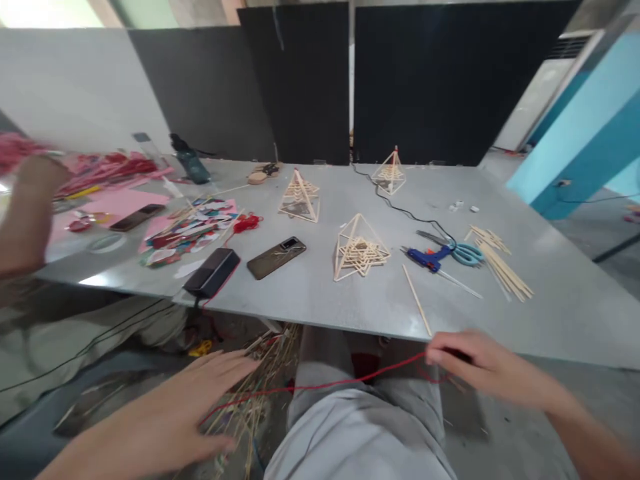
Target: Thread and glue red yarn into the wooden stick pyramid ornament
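A strand of red yarn (340, 383) stretches across my lap between my hands. My right hand (480, 367), at the table's front edge, pinches one part of it, and a short loose length hangs below the fingers. My left hand (185, 407) is lower left, its fingers stretched out and the thumb apart. The yarn reaches its palm side, where its end is hidden. Closest on the table are a single thin stick (417, 300) and a pyramid frame of sticks (359, 250) with a stack of smaller sticks inside.
Two more stick pyramids (299, 195) (391, 172) stand farther back. At right lie a blue glue gun (429, 257), scissors (467, 254) and loose sticks (505, 270). A phone (277, 258), black box (212, 273) and scraps pile (193, 230) sit left. Another person's arm (30, 207) is far left.
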The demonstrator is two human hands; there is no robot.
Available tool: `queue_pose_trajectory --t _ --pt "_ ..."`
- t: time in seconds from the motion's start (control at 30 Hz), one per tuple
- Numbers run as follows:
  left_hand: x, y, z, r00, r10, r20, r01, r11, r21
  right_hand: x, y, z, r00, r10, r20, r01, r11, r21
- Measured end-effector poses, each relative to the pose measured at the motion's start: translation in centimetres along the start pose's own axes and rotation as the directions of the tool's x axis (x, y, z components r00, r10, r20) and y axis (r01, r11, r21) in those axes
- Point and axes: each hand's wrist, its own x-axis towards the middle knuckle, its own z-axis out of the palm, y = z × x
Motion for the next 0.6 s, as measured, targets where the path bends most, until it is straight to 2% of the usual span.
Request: queue_pose_trajectory --t 0.03,0.13,0.23,0.3,0.37,0.43,0.53,0.6 --pt "1.2 1.4 0.7 0.998 0.057 -0.022 -0.059 0.996 -0.063 1.1 -1.2 1.0 0.998 0.002 0.061 0.002 0.998 -0.063" --pt "4.9 7.7 2.0 0.986 0.169 0.008 -0.16 0.945 -0.285 4.1 -4.1 3.7 0.976 -0.135 0.169 0.178 0.945 -0.273" --pt "7.8 13.5 2.3 0.927 0.351 0.136 -0.251 0.846 -0.47 5.8 -5.4 5.3 0.956 -0.247 0.16 0.291 0.867 -0.404" --pt "9.0 15.7 2.1 0.886 0.424 0.19 -0.272 0.805 -0.527 5.8 -5.5 5.5 0.95 -0.27 0.158 0.312 0.852 -0.421" --pt "9.8 16.6 1.7 0.872 0.445 0.203 -0.308 0.822 -0.479 5.3 -5.2 4.9 0.954 -0.26 0.147 0.298 0.863 -0.408" --pt "10.3 16.4 1.1 0.879 0.429 0.208 -0.337 0.868 -0.365 4.6 -4.7 3.7 0.964 -0.238 0.117 0.265 0.896 -0.356" --pt "10.8 15.0 -0.2 0.888 0.404 0.221 -0.335 0.895 -0.294 4.0 -3.5 1.3 0.977 -0.191 0.09 0.205 0.96 -0.188" --pt "11.1 13.2 -1.6 0.892 0.433 0.132 -0.374 0.869 -0.324 3.9 -2.6 -0.5 0.985 -0.165 0.055 0.168 0.984 -0.062"
